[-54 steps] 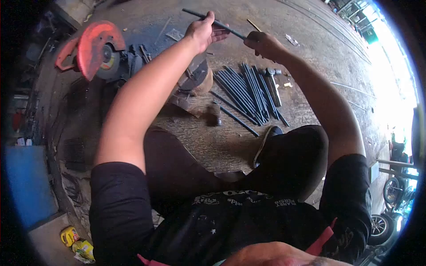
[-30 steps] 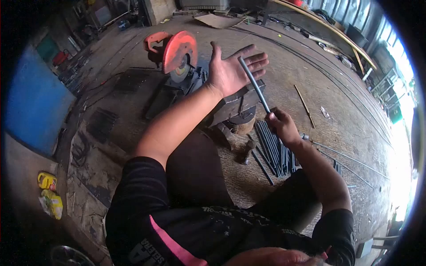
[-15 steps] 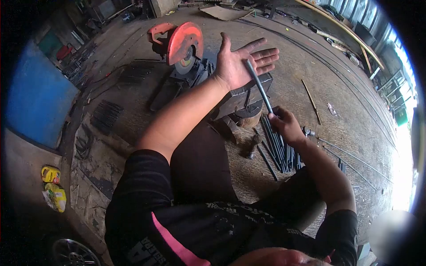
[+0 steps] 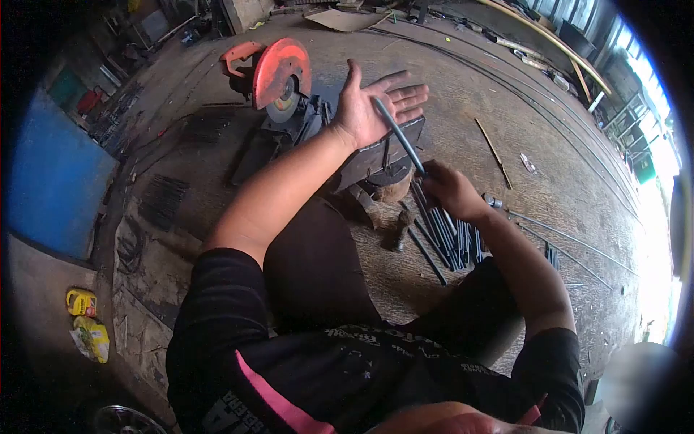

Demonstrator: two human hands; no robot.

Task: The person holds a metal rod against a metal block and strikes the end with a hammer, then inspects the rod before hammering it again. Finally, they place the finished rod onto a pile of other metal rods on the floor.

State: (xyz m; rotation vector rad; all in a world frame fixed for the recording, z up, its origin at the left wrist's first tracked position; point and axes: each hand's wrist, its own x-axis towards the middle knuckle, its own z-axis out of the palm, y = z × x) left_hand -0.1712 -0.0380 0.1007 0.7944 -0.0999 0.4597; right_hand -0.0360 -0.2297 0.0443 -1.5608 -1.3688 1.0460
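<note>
My left hand (image 4: 372,108) is held palm up with its fingers spread, and the upper end of a grey metal rod (image 4: 400,135) lies against the palm. Lower down, my right hand (image 4: 450,189) has its fingers wrapped round the same rod, which slants down to the right. Below my right hand, several dark rods (image 4: 450,242) lie in a bundle on the floor. A hammer (image 4: 403,230) rests just left of them.
A cut-off saw with an orange guard (image 4: 283,72) stands beyond my left forearm. Wooden blocks (image 4: 394,189) sit under a dark metal block. Long thin rods (image 4: 571,242) lie at the right. A yellow container (image 4: 81,302) is at far left.
The whole view has shifted, so the saw and both arms appear further left. My right hand has turned a little on the rod, whose end still touches my left palm.
</note>
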